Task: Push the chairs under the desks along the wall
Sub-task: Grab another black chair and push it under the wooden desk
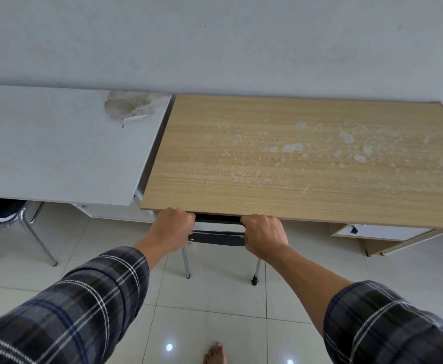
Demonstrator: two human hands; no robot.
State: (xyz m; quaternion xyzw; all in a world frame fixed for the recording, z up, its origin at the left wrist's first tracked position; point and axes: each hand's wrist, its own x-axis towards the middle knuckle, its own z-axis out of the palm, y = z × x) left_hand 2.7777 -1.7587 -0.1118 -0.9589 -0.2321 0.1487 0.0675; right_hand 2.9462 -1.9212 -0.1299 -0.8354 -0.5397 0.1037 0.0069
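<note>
Both grips clamped tight here: left hand (172,229) and right hand (263,236) each wrapped around an end of the black backrest (219,237) of the chair, right at the front edge of the wooden table (280,158). The chair sits mostly tucked beneath it, two metal legs (186,261) showing on the tiled floor (215,298). To the left, a second chair (8,214) sits under the white table (57,143) against the wall (215,43).

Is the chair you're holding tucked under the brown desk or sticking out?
Mostly in. The chair has only its black backrest and two rear legs showing past the edge of the wooden desk.
</note>
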